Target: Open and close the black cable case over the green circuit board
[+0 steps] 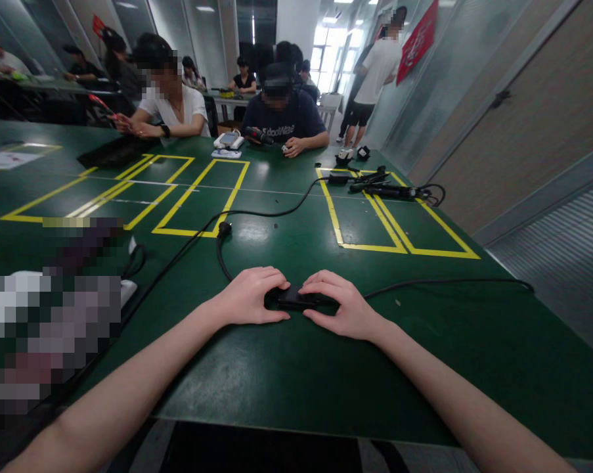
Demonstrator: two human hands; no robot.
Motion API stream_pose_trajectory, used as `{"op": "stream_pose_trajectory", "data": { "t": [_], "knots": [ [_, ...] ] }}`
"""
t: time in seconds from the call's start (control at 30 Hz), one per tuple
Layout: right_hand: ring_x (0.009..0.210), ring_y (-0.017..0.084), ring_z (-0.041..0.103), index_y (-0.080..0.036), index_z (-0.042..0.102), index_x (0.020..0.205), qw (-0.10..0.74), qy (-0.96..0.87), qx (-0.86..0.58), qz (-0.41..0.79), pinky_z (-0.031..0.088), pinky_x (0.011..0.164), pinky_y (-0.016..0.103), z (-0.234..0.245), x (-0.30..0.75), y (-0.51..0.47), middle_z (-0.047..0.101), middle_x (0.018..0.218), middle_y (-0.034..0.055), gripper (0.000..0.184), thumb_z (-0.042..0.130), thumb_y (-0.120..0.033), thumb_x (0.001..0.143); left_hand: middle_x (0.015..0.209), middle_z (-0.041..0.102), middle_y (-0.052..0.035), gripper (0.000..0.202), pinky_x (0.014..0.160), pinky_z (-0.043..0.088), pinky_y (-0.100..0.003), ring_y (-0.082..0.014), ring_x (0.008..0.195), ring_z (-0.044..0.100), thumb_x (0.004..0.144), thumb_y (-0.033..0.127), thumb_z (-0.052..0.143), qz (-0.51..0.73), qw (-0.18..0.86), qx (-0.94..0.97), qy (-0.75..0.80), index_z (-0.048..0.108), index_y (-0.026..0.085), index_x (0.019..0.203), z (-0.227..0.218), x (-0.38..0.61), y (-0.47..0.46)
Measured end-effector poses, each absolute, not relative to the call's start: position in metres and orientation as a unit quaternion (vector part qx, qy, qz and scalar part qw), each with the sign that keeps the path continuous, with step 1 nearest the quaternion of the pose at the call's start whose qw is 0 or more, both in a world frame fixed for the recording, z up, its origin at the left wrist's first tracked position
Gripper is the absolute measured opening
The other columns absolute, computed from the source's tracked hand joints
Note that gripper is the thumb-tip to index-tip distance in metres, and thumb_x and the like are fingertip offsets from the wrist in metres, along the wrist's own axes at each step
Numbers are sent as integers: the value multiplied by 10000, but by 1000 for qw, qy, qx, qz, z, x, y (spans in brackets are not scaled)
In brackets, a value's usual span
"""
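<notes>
A small flat black device (296, 299) lies on the green table (286, 368) near its front edge. My left hand (251, 295) grips its left end with curled fingers. Gripping the right end is my right hand (338, 305), its fingers bent over the top. A black cable (448, 282) runs from the device toward the right edge of the table. Most of the device is hidden under my fingers.
Another black cable with a plug (223, 230) loops just beyond my hands. Yellow tape rectangles (197, 197) mark the table. Black cables and gadgets (385, 187) lie at the far right. Two people (281, 112) sit at the far side. A white object (126, 289) sits at left.
</notes>
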State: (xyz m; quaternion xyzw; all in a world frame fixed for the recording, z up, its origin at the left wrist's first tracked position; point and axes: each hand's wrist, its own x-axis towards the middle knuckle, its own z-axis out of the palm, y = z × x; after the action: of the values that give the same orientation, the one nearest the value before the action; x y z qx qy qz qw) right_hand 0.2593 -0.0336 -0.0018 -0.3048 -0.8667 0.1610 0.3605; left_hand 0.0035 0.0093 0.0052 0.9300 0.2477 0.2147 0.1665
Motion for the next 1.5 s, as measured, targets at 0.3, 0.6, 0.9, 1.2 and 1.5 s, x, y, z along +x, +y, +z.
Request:
{"op": "stream_pose_trajectory", "data": {
  "t": [0.3, 0.6, 0.9, 1.2, 1.5],
  "knots": [
    [936, 225, 662, -253, 668, 1230, 325, -871, -332, 161, 588, 813, 386, -9, 257, -31, 631, 1048, 67, 420, 727, -136, 831, 978, 693, -42, 249, 764, 512, -307, -219, 896, 674, 792, 301, 724, 213, 171, 920, 280, 589, 208, 980, 4, 7, 7],
    [919, 240, 666, -211, 632, 1234, 309, -874, -353, 125, 575, 784, 389, -8, 253, -32, 661, 1080, 95, 397, 673, -158, 843, 896, 698, -22, 234, 804, 482, -338, -226, 854, 658, 735, 213, 664, 191, 114, 925, 309, 578, 210, 953, 3, 13, 4],
    [918, 277, 632, -201, 633, 1274, 270, -888, -365, 77, 530, 791, 427, -14, 255, -26, 712, 1033, 107, 405, 635, -141, 873, 875, 701, -29, 188, 782, 449, -326, -221, 829, 661, 812, 218, 661, 189, 89, 928, 308, 604, 206, 991, 0, 9, 8],
    [866, 264, 619, -173, 654, 1219, 255, -891, -367, 75, 499, 748, 409, -10, 256, -29, 720, 991, 108, 263, 616, -280, 982, 781, 652, -32, 239, 761, 442, -331, -202, 732, 631, 970, 413, 591, 204, 65, 935, 282, 676, 191, 992, 2, 5, 8],
    [892, 262, 650, -180, 666, 1158, 300, -891, -337, 53, 522, 776, 415, -5, 257, -30, 742, 1043, 115, 229, 619, -343, 1004, 853, 707, -58, 282, 762, 463, -332, -214, 797, 665, 969, 423, 620, 210, 63, 934, 281, 718, 183, 1078, 4, 6, 7]
  ]
}}
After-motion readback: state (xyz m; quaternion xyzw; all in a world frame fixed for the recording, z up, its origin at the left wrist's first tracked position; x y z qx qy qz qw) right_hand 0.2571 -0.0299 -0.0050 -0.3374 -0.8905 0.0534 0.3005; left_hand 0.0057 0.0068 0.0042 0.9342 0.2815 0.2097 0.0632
